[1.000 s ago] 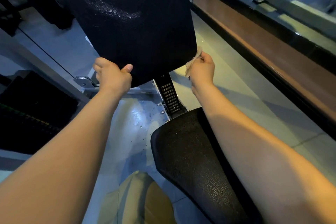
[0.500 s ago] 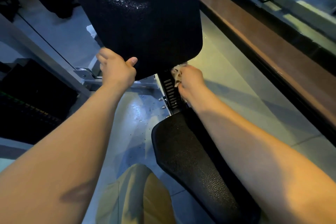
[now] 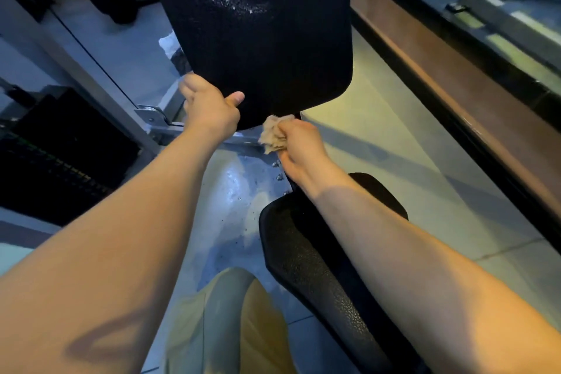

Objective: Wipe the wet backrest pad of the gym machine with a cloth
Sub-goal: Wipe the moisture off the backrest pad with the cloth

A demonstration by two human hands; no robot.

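Note:
The black backrest pad (image 3: 258, 33) fills the upper middle of the view, with an arc of water droplets across its upper part. My left hand (image 3: 209, 106) grips the pad's lower left corner, thumb on the front face. My right hand (image 3: 299, 143) holds a crumpled beige cloth (image 3: 273, 133) against the pad's bottom edge, near its middle. The fingers around the cloth are closed.
The black seat pad (image 3: 318, 267) lies below my right forearm. A grey metal frame bar and bracket (image 3: 151, 114) run at the left, beside a dark weight stack (image 3: 60, 155). A brown and black ledge (image 3: 455, 76) runs along the right. My knee in tan fabric (image 3: 230, 325) is at the bottom.
My right hand has slid the cloth leftward along the pad's bottom edge, from the lower right corner to near the middle. My left hand keeps its grip on the lower left corner.

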